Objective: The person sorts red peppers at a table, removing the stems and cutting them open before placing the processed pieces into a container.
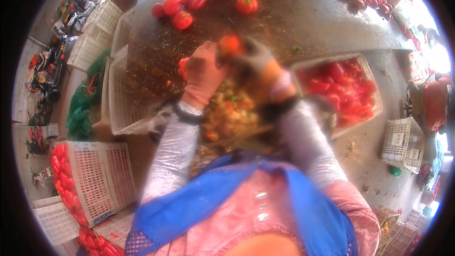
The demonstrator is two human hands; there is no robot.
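My left hand, in an orange work glove, is at the near side of the table, its fingers against a red bell pepper. My gloved right hand is blurred and touches the pepper's other side; its finger positions and any tool in it cannot be made out. Part of another red pepper shows just left of my left hand. Below both hands lies a heap of pale pepper cores. Several whole red peppers lie farther back on the table, with one slightly apart.
A white crate of cut red peppers stands to the right. An open white crate and green netting are on the left. Crates with red peppers stand at lower left. A person is at the far right, beside a crate.
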